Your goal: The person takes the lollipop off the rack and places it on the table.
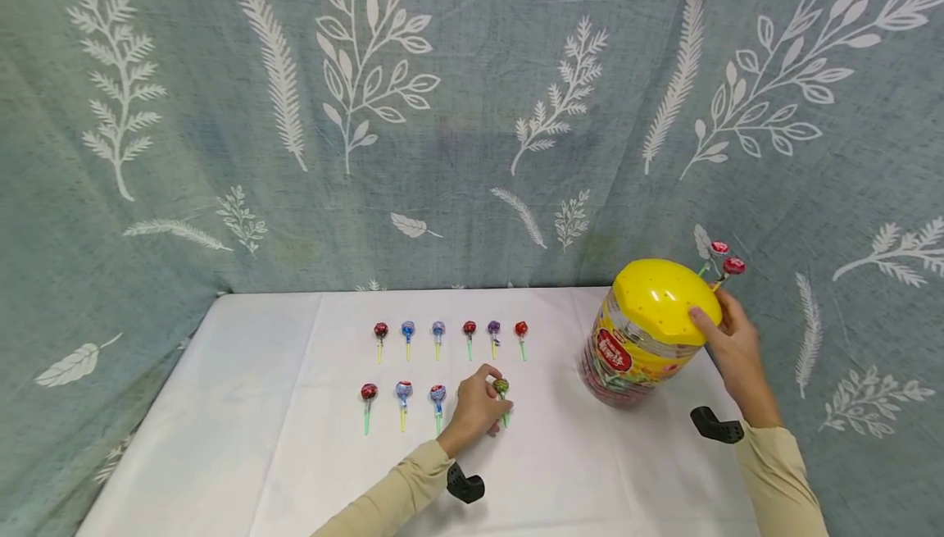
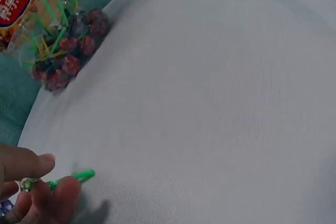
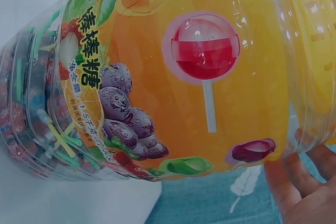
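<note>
My left hand (image 1: pixel 477 406) reaches down at the right end of the front row and pinches a lollipop (image 1: pixel 501 387) with a green wrapper and green stick. In the left wrist view the green stick (image 2: pixel 84 174) pokes out past the fingertips. My right hand (image 1: pixel 737 352) grips a clear plastic jar (image 1: pixel 627 352) near its yellow lid (image 1: pixel 660 295), with the thumb on the lid; the jar leans to the right. Two red-wrapped lollipops (image 1: pixel 733 265) stand up at the lid's far right edge; whether they are in the lid or between fingers, I cannot tell.
A back row of several wrapped lollipops (image 1: pixel 438 329) lies on the white-covered table (image 1: pixel 295 455). In the front row are more lollipops (image 1: pixel 404 390), left of my left hand. Lollipops (image 3: pixel 21 114) also show through the jar's lower part. A patterned curtain (image 1: pixel 465 135) hangs behind.
</note>
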`<move>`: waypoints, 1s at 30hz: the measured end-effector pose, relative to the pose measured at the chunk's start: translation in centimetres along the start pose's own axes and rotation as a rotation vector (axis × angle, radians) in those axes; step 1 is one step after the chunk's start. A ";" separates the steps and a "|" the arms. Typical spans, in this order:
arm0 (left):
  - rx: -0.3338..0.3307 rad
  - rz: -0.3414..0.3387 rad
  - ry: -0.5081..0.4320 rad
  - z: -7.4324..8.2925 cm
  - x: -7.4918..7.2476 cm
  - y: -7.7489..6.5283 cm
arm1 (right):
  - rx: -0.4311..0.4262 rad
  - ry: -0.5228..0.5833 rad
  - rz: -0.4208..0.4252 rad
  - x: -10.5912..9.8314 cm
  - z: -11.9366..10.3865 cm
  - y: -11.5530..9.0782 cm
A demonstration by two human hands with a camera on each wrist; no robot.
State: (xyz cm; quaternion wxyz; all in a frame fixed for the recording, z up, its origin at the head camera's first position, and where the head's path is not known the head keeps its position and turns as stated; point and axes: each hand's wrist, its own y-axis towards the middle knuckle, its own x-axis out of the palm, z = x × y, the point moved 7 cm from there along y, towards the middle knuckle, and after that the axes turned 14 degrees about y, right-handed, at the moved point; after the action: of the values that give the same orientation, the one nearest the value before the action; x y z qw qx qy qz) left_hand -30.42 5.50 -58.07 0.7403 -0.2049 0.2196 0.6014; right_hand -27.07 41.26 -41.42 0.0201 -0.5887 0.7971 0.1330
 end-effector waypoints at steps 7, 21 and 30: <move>0.132 0.033 0.076 2.3 -0.5 0.1 | -0.002 0.013 -0.002 -0.2 0.1 -0.1; 0.225 0.046 -0.068 7.3 -3.3 1.3 | -0.001 0.021 -0.017 0.0 0.2 0.0; 0.313 0.039 -0.161 13.1 -5.4 1.3 | 0.005 0.015 -0.011 -0.2 0.3 -0.1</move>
State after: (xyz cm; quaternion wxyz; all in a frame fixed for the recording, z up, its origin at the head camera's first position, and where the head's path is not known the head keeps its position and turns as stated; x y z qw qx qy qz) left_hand -31.61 8.81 -44.32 0.7666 -0.0338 0.2546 0.5885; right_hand -26.99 41.51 -41.66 0.0164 -0.5941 0.7942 0.1266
